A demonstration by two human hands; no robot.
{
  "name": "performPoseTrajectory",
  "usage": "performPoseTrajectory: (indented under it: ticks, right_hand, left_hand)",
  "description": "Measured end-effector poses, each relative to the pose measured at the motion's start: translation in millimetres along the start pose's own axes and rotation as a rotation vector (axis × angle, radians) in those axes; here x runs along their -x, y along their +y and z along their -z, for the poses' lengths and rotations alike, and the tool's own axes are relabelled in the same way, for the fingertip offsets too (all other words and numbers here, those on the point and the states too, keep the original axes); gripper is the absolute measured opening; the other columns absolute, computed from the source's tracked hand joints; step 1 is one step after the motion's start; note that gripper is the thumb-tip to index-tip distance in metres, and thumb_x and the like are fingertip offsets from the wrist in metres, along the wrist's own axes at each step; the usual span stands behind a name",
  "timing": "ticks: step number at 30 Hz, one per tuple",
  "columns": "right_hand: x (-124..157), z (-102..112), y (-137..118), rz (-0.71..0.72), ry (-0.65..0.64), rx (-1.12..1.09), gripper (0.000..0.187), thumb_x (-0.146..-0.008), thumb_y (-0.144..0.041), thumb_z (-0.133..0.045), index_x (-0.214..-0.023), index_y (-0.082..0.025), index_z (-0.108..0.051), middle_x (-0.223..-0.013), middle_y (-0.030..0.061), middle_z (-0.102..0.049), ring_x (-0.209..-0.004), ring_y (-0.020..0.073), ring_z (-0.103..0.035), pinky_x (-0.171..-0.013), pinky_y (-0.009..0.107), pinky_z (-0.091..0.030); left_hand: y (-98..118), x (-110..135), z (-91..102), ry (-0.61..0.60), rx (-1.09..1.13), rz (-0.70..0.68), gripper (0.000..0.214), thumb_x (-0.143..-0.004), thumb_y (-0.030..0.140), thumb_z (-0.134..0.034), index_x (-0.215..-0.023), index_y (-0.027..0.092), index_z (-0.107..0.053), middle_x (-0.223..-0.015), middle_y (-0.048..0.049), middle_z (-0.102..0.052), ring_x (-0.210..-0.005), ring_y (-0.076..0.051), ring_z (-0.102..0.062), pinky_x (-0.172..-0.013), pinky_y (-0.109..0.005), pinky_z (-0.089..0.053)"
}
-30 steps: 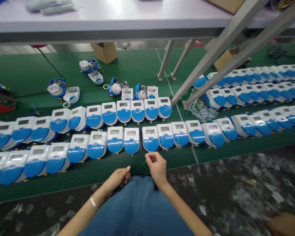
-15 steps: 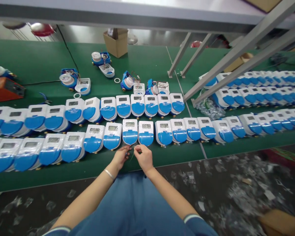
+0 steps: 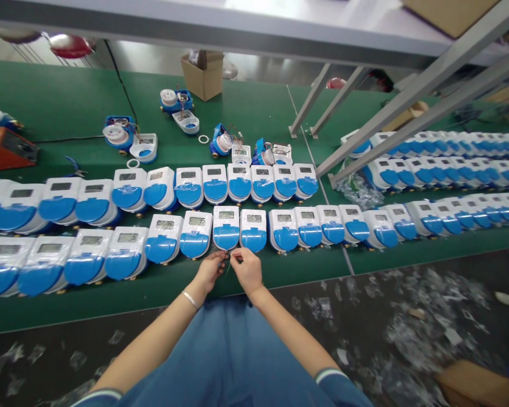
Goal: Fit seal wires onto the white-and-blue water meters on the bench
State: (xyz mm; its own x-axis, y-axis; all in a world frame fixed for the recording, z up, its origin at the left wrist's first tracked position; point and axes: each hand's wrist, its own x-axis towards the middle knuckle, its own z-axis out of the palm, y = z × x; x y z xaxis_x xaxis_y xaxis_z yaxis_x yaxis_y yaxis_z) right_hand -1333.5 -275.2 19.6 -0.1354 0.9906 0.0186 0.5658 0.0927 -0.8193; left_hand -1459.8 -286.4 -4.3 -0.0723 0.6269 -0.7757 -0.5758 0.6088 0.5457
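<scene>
My left hand (image 3: 211,270) and my right hand (image 3: 246,268) meet at the front edge of a white and blue water meter (image 3: 226,227). Its grey display faces up and its blue lid is closed. Between my hands a thin, pale wire (image 3: 227,271) hangs down, and my right fingers pinch it near the meter's base. The left fingers are closed just beside it; what they grip is too small to make out. Another water meter (image 3: 253,230) stands right behind my right fingertips.
Rows of similar meters cover the green bench (image 3: 288,271). Opened meters (image 3: 117,134) with bare wires, a cardboard box (image 3: 202,76), pliers (image 3: 75,168) and an orange device (image 3: 8,148) lie farther back. Slanted metal legs (image 3: 377,118) hold a shelf. Plastic wrappers (image 3: 428,316) litter the floor.
The view has shifted slightly. Both hands stay at the same meter, closed, with hardly any movement. A shoe-like pale shape has come into view at the far right.
</scene>
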Motion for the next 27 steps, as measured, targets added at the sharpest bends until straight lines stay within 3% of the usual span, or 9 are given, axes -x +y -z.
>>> performPoseTrajectory:
  ticks: [8, 15, 19, 22, 25, 27]
  right_hand:
    - [-4, -7, 5, 0.023, 0.001, 0.074, 0.013, -0.079, -0.017, -0.051, -0.072, -0.019, -0.062, -0.077, 0.0022, -0.065, -0.072, 0.0147, -0.06, -0.073, 0.024, -0.046]
    - [-8, -14, 7, -0.023, -0.076, 0.27, 0.013, -0.082, -0.022, -0.053, -0.076, -0.021, -0.064, -0.08, -0.0001, -0.067, -0.073, 0.0126, -0.06, -0.069, 0.021, -0.041]
    - [-12, -20, 5, -0.085, -0.116, 0.453, 0.014, -0.084, -0.028, -0.055, -0.075, -0.023, -0.065, -0.078, -0.0007, -0.067, -0.07, 0.0123, -0.06, -0.061, 0.021, -0.036]
    - [-11, -19, 3, -0.081, -0.151, 0.457, 0.015, -0.086, -0.031, -0.054, -0.078, -0.024, -0.066, -0.081, -0.0013, -0.068, -0.073, 0.0128, -0.061, -0.062, 0.021, -0.036]
    - [-12, -8, -4, -0.064, -0.226, 0.446, 0.015, -0.085, -0.027, -0.053, -0.084, -0.026, -0.068, -0.082, -0.0014, -0.068, -0.074, 0.0143, -0.062, -0.063, 0.022, -0.039]
    - [-20, 3, -15, -0.038, -0.212, 0.441, 0.019, -0.086, -0.022, -0.05, -0.089, -0.026, -0.068, -0.088, -0.0006, -0.068, -0.078, 0.0151, -0.062, -0.068, 0.024, -0.042]
  left_hand:
    - [-1, -4, 0.5, 0.021, -0.014, 0.003, 0.019, -0.063, 0.015, -0.065, -0.082, 0.01, -0.06, -0.068, -0.0011, -0.059, -0.045, -0.005, -0.045, -0.04, -0.016, -0.027]
    - [-9, -12, 1.1, 0.093, -0.161, -0.097, 0.047, -0.059, 0.026, -0.073, -0.101, 0.015, -0.054, -0.059, 0.0047, -0.054, -0.045, -0.007, -0.045, -0.04, -0.018, -0.027]
    - [-12, -19, -0.3, 0.099, -0.222, -0.139, 0.039, -0.058, 0.034, -0.073, -0.087, 0.013, -0.057, -0.054, 0.0045, -0.052, -0.045, -0.008, -0.043, -0.04, -0.019, -0.026]
    - [-13, -21, 1.2, 0.129, -0.244, -0.145, 0.035, -0.057, 0.036, -0.073, -0.079, 0.013, -0.058, -0.051, 0.0046, -0.05, -0.043, -0.007, -0.039, -0.04, -0.019, -0.025]
    - [-12, -21, 4.1, 0.136, -0.283, -0.15, 0.032, -0.058, 0.037, -0.072, -0.076, 0.012, -0.061, -0.053, 0.0029, -0.052, -0.044, -0.007, -0.038, -0.041, -0.02, -0.025]
    - [-12, -20, 6.1, 0.126, -0.322, -0.167, 0.031, -0.058, 0.038, -0.072, -0.073, 0.013, -0.062, -0.053, 0.0022, -0.053, -0.045, -0.007, -0.039, -0.042, -0.021, -0.026]
